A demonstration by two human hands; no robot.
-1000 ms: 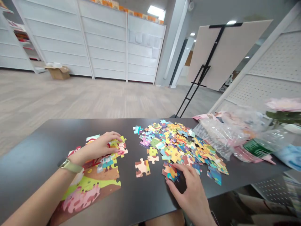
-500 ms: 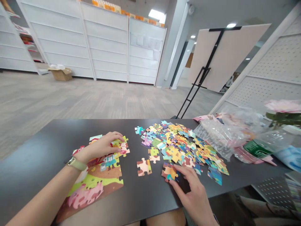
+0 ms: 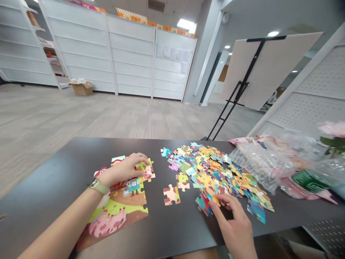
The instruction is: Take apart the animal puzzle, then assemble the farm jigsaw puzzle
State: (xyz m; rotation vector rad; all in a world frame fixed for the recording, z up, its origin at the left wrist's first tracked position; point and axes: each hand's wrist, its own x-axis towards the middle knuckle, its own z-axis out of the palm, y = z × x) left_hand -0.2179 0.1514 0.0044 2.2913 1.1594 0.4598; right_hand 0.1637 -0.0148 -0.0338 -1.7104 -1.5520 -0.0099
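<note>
On the dark table (image 3: 54,172), your left hand (image 3: 124,169) lies flat and open on the top edge of the joined puzzle picture (image 3: 118,205); your right hand (image 3: 237,226) has its fingers spread on a loose piece (image 3: 205,202) beside the piece pile (image 3: 215,172), gripping nothing; clear plastic bags (image 3: 258,163) lie just right of it; what fills them is blurred.

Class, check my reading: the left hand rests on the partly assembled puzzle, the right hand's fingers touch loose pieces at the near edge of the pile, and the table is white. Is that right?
Not quite. The table is black, as the head view shows. The left hand does rest on the assembled puzzle, and the right hand touches the loose pieces.
</note>
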